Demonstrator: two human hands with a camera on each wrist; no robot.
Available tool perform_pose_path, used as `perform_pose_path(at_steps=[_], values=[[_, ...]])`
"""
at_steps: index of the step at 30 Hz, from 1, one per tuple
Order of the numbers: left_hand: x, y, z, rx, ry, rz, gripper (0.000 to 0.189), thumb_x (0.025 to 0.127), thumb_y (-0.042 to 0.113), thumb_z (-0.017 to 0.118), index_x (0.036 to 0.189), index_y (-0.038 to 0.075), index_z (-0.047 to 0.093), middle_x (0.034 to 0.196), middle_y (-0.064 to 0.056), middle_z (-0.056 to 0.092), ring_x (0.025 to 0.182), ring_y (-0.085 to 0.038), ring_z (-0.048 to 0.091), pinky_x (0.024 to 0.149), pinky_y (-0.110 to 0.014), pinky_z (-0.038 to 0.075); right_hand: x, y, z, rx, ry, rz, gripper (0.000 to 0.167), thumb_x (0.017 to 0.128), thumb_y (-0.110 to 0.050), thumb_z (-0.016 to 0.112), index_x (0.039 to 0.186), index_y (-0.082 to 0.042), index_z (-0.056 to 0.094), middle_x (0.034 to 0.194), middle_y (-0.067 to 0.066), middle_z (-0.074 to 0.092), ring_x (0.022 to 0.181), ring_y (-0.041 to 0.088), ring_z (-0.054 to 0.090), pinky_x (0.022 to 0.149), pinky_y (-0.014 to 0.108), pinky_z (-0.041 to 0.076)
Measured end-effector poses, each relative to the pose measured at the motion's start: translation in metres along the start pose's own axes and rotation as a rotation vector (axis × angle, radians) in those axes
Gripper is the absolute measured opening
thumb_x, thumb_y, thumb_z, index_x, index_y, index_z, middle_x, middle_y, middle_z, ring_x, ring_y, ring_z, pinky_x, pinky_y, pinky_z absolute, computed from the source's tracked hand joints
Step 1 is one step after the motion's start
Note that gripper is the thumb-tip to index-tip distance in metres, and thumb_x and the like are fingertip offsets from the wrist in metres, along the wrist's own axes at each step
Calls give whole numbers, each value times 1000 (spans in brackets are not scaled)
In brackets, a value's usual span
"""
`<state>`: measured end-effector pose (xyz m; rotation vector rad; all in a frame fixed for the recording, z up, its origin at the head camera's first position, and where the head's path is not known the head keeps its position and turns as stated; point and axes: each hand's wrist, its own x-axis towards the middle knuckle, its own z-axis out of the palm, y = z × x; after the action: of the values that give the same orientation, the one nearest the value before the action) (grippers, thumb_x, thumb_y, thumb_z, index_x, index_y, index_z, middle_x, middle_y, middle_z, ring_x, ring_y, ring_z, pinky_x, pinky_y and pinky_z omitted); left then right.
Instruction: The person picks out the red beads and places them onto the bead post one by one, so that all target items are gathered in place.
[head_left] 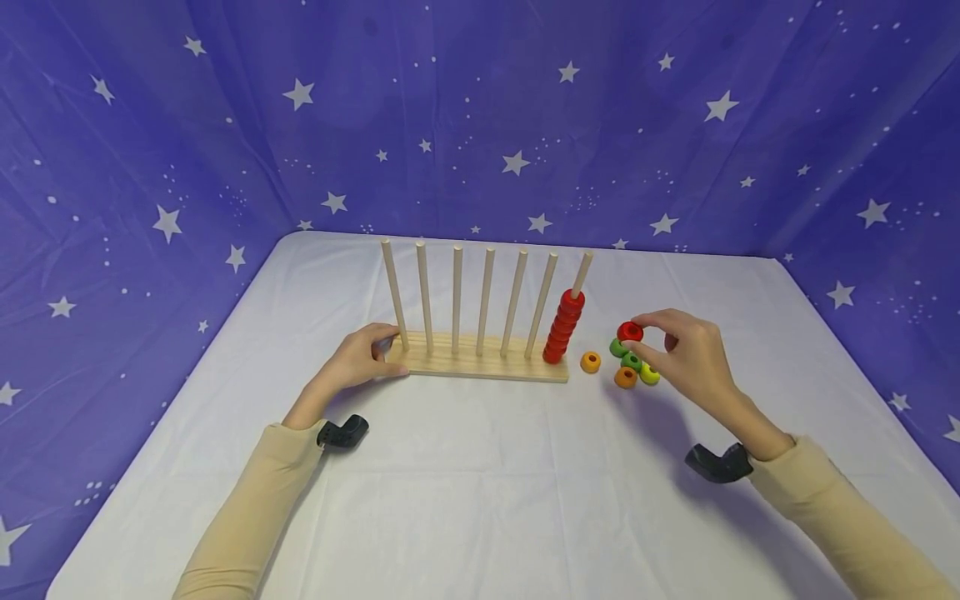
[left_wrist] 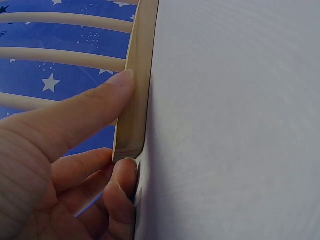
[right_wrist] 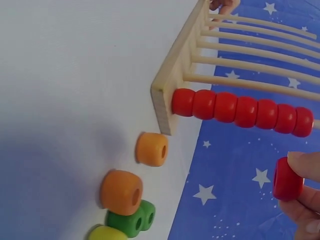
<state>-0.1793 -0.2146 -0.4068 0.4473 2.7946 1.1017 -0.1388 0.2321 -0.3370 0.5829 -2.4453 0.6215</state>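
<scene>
A wooden peg rack (head_left: 480,365) stands on the table, several upright pegs rising from its flat base. My left hand (head_left: 358,357) holds the base's left end, the thumb (left_wrist: 112,95) along its front and the other fingers around the end and back. On the rightmost peg sits a stack of several red beads (head_left: 564,327), with the peg's top bare. To the right of the rack, my right hand (head_left: 693,354) pinches a single red bead (right_wrist: 288,179) between thumb and fingers, its hole visible. In the head view that bead appears over the loose beads.
Loose beads lie right of the rack: an orange bead (head_left: 590,362) near the base, another orange bead (head_left: 626,377), green beads (head_left: 631,361) and a yellow bead (head_left: 650,373). White cloth (head_left: 450,483) covers the table. A blue star-patterned curtain (head_left: 480,125) surrounds its back and sides.
</scene>
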Motion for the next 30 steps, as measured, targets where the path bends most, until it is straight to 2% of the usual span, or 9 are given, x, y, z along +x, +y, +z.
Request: perform_pose_path(at_steps=[30], values=[[0, 0, 0, -3, 6, 3, 69, 72, 19, 80, 131, -2, 51, 123, -19, 55, 66, -12, 48, 58, -21, 40, 34, -23, -3, 113, 171, -147, 34, 63, -3, 83, 95, -3, 72, 79, 10, 67, 56, 1, 29, 51, 15, 25]])
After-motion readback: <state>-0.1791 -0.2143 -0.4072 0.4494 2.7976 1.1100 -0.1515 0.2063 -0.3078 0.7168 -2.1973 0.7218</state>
